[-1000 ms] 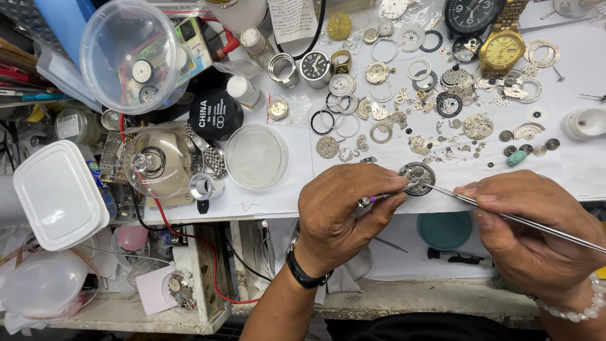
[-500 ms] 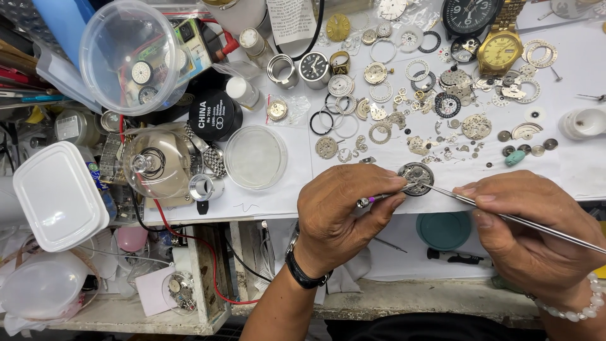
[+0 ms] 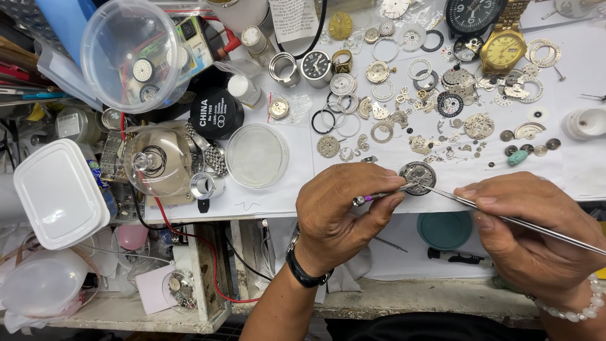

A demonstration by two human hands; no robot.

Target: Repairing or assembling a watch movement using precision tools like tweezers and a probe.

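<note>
A round metal watch movement [image 3: 418, 177] lies on the white bench top near its front edge. My left hand [image 3: 344, 211], with a black wrist strap, pinches a small screwdriver [image 3: 379, 196] with a purple end, its tip at the movement. My right hand [image 3: 527, 233], with a white bead bracelet, holds long steel tweezers [image 3: 505, 218] whose points reach the movement from the right.
Many loose watch parts, dials and rings [image 3: 404, 95] cover the bench behind the movement. A gold wristwatch [image 3: 503, 47] lies at the back right. Left of my hands stand a clear round dish [image 3: 257, 155], a black round tin [image 3: 216, 113], a glass dome [image 3: 158, 161] and a white lidded box [image 3: 60, 192].
Both hands stay on the movement; the tool tips shift only slightly.
</note>
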